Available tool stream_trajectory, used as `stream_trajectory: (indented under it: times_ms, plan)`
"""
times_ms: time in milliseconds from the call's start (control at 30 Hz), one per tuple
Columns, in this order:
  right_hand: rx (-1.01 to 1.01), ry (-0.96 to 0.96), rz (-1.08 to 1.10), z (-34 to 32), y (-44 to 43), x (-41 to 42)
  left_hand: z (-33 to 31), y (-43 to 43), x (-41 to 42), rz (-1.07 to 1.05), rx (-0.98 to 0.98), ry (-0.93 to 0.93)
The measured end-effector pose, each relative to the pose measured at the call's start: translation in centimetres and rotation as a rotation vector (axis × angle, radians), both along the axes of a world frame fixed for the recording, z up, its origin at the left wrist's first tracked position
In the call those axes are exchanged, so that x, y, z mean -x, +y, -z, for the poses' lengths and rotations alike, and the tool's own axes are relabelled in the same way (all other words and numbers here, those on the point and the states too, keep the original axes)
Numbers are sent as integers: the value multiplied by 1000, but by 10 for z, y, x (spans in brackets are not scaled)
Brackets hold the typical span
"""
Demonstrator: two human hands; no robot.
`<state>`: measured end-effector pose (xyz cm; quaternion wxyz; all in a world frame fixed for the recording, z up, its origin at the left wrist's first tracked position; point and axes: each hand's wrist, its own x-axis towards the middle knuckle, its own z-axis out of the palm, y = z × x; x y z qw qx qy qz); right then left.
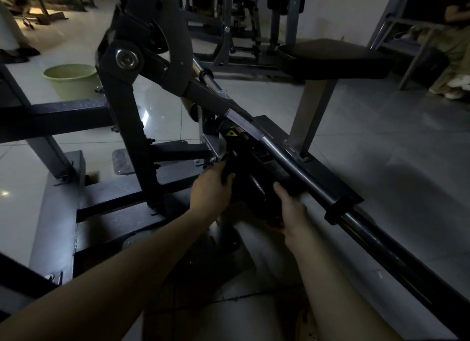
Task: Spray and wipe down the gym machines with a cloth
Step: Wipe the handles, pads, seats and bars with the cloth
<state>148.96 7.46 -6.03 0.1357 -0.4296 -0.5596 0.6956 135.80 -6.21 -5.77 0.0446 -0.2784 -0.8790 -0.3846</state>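
Head camera is showing both arms reaching forward and down to the machine [132, 127]. Left hand [212, 187] is curling its fingers [225, 180] round a dark lump [230, 164] on the black roll [256, 185] in the middle, and it is too dark to name. Right hand [292, 213] is resting its thumb flat on the roll's near end, its other fingers hiding underneath.

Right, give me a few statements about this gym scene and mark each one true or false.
1. The left hand and the right hand are both on the black roller pad. True.
2. The green bucket stands on the seat pad. False: it stands on the floor, left of the machine.
3. A yellow warning sticker shows above the hands. True.
4. The seat pad is red. False: it is black.
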Motion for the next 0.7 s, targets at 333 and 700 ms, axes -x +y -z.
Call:
stream_trajectory:
  times_ms: [333, 700]
  plan:
    - [166, -96, -43, -5, 7, 1, -2, 42, 36, 73, 2, 88]
    - [232, -79, 32, -7, 20, 1, 11, 54, -31, 480, -88, 145]
